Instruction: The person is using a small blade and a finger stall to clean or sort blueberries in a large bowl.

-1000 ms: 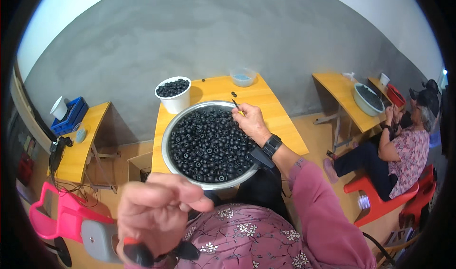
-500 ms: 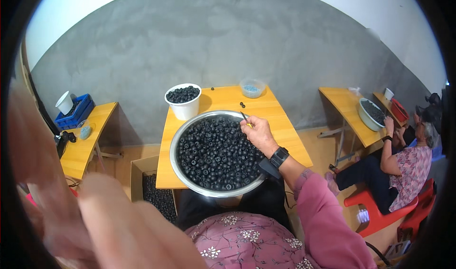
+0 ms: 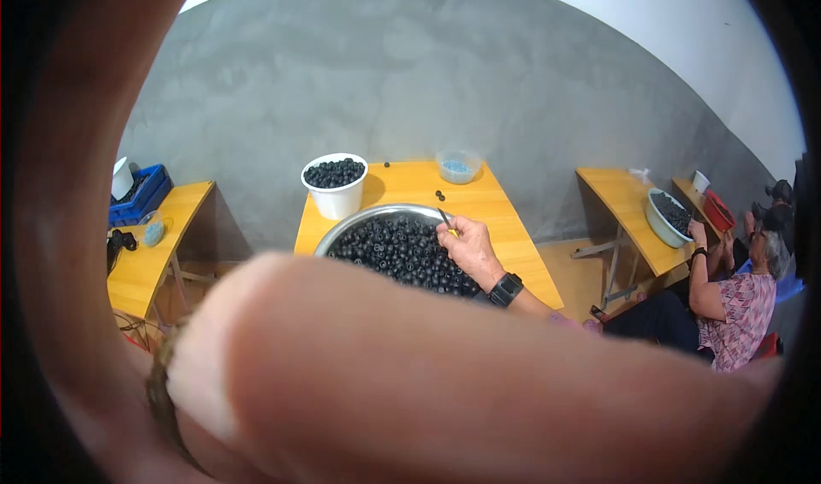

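My right hand (image 3: 470, 246), with a dark watch on the wrist, is closed round a small pointed tool (image 3: 451, 229) with a yellow handle and dark tip. It is over the right rim of a steel basin (image 3: 346, 223) full of small round black pieces (image 3: 402, 246), some with a hole. Very close to the lens, a big blurred finger (image 3: 479, 373) crosses the lower view, and more blurred skin (image 3: 77, 227) fills the left side. Whether these belong to my left hand cannot be told. They hide the basin's near part and my lap.
A white bucket (image 3: 336, 200) of black pieces and a clear tub (image 3: 459, 169) with blue bits stand on the yellow table (image 3: 513, 244). At left is a blue crate (image 3: 150, 195) on another table. To the right, a seated person (image 3: 744, 304) works at a pale basin (image 3: 665, 232).
The blurred finger near the lens has swung up and across, now covering the basin's near side and my lap. My right hand keeps its hold on the tool. The view has shifted slightly.
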`<move>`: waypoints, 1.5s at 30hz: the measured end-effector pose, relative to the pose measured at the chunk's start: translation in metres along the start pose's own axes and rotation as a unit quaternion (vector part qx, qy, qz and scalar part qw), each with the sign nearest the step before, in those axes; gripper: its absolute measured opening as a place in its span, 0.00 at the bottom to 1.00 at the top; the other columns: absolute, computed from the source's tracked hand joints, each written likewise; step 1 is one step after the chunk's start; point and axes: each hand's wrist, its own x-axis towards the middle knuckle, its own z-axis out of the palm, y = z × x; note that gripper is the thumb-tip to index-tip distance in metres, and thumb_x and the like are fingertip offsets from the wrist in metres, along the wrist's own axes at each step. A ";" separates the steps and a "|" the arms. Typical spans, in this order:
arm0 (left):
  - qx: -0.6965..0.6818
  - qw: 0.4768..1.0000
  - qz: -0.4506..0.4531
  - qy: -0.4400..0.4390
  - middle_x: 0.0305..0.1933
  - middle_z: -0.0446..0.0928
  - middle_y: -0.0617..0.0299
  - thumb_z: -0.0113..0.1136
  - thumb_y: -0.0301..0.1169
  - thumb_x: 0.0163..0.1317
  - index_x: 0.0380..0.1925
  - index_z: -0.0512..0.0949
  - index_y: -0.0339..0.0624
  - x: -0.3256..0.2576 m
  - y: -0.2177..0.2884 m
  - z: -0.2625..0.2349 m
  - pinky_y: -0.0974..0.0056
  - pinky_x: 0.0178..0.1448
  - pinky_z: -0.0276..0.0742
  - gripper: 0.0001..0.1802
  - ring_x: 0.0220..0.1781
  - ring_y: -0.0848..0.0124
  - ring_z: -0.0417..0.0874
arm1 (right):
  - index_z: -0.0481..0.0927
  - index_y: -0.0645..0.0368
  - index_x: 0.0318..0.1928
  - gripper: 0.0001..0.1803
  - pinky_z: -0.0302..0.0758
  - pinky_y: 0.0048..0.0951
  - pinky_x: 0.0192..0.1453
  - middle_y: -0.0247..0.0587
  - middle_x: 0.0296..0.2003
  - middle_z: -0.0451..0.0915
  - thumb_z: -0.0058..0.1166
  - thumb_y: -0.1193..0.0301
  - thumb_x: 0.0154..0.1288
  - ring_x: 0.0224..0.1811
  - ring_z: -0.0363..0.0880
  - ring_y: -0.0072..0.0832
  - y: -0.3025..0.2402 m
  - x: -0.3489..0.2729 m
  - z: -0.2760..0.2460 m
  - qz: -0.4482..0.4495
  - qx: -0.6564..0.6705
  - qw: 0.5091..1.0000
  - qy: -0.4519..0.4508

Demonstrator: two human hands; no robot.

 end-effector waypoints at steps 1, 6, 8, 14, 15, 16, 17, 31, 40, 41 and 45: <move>0.009 1.000 0.006 0.004 0.79 0.58 0.43 0.60 0.52 0.66 0.73 0.52 0.44 0.000 0.001 -0.002 0.48 0.60 0.73 0.44 0.64 0.54 0.71 | 0.86 0.65 0.42 0.10 0.78 0.29 0.41 0.46 0.32 0.87 0.63 0.73 0.62 0.34 0.83 0.27 0.002 -0.001 0.001 0.007 0.010 1.000 0.001; 0.053 0.998 0.039 0.018 0.79 0.57 0.44 0.61 0.50 0.66 0.74 0.49 0.45 0.015 0.003 -0.012 0.50 0.57 0.74 0.46 0.60 0.55 0.72 | 0.86 0.65 0.41 0.09 0.78 0.29 0.40 0.45 0.32 0.87 0.63 0.73 0.62 0.33 0.83 0.26 0.019 -0.002 -0.001 0.025 0.056 0.998 -0.002; 0.067 0.996 0.048 0.027 0.79 0.56 0.44 0.62 0.49 0.65 0.74 0.48 0.45 0.020 0.007 -0.014 0.51 0.56 0.75 0.46 0.59 0.56 0.73 | 0.85 0.65 0.41 0.09 0.78 0.28 0.40 0.44 0.31 0.86 0.63 0.73 0.63 0.33 0.82 0.24 0.011 -0.005 0.001 0.043 0.089 0.995 -0.005; 0.102 0.990 0.062 0.070 0.80 0.55 0.45 0.63 0.47 0.65 0.75 0.44 0.47 0.032 0.006 -0.024 0.53 0.52 0.76 0.49 0.54 0.57 0.74 | 0.85 0.66 0.41 0.10 0.77 0.30 0.39 0.42 0.29 0.85 0.63 0.71 0.64 0.31 0.79 0.22 -0.017 -0.014 -0.007 -0.022 -0.018 1.000 0.006; 0.099 0.990 0.057 0.077 0.80 0.55 0.45 0.64 0.47 0.65 0.76 0.43 0.47 0.035 0.002 -0.024 0.53 0.51 0.76 0.50 0.53 0.57 0.74 | 0.85 0.66 0.40 0.11 0.77 0.31 0.39 0.43 0.28 0.85 0.63 0.70 0.65 0.30 0.80 0.23 -0.012 -0.010 -0.005 -0.034 -0.021 0.999 0.029; 0.096 0.990 0.051 0.086 0.80 0.55 0.46 0.64 0.46 0.64 0.76 0.43 0.47 0.036 -0.001 -0.023 0.54 0.50 0.76 0.50 0.53 0.57 0.75 | 0.85 0.66 0.40 0.11 0.77 0.32 0.38 0.44 0.27 0.85 0.63 0.69 0.65 0.30 0.80 0.24 -0.022 -0.009 -0.008 -0.002 -0.059 0.998 0.002; 0.092 0.990 0.043 0.093 0.80 0.54 0.46 0.64 0.46 0.64 0.76 0.42 0.48 0.038 -0.003 -0.021 0.54 0.50 0.76 0.51 0.52 0.57 0.75 | 0.85 0.65 0.40 0.11 0.77 0.32 0.37 0.44 0.27 0.85 0.62 0.69 0.65 0.29 0.80 0.24 -0.021 -0.007 -0.007 -0.022 -0.058 0.998 0.011; 0.181 0.961 0.040 0.204 0.82 0.51 0.48 0.68 0.41 0.62 0.79 0.33 0.51 0.066 0.008 0.048 0.59 0.40 0.79 0.59 0.42 0.60 0.78 | 0.86 0.62 0.40 0.09 0.77 0.32 0.37 0.43 0.27 0.85 0.62 0.70 0.63 0.29 0.80 0.26 -0.005 -0.009 -0.012 -0.024 -0.029 0.999 0.016; 0.274 0.922 0.090 0.259 0.83 0.50 0.49 0.71 0.37 0.61 0.80 0.27 0.53 0.087 0.015 0.099 0.63 0.34 0.81 0.65 0.35 0.62 0.81 | 0.86 0.63 0.39 0.09 0.78 0.32 0.37 0.46 0.28 0.86 0.63 0.70 0.62 0.29 0.82 0.28 -0.006 -0.006 -0.004 0.004 0.008 1.000 0.010; 0.189 0.921 0.181 0.290 0.78 0.56 0.49 0.71 0.39 0.62 0.79 0.37 0.50 0.078 -0.004 0.110 0.63 0.33 0.80 0.58 0.32 0.63 0.79 | 0.86 0.63 0.39 0.09 0.78 0.32 0.37 0.46 0.28 0.86 0.63 0.70 0.62 0.29 0.82 0.28 -0.015 -0.005 0.013 -0.012 0.009 1.000 -0.008; 0.038 0.979 0.151 0.129 0.39 0.66 0.54 0.58 0.42 0.71 0.48 0.60 0.43 0.079 -0.048 0.101 0.62 0.25 0.74 0.20 0.21 0.67 0.72 | 0.86 0.64 0.39 0.09 0.77 0.32 0.36 0.46 0.27 0.86 0.63 0.71 0.62 0.28 0.82 0.28 -0.002 -0.009 -0.009 -0.012 0.015 0.999 0.034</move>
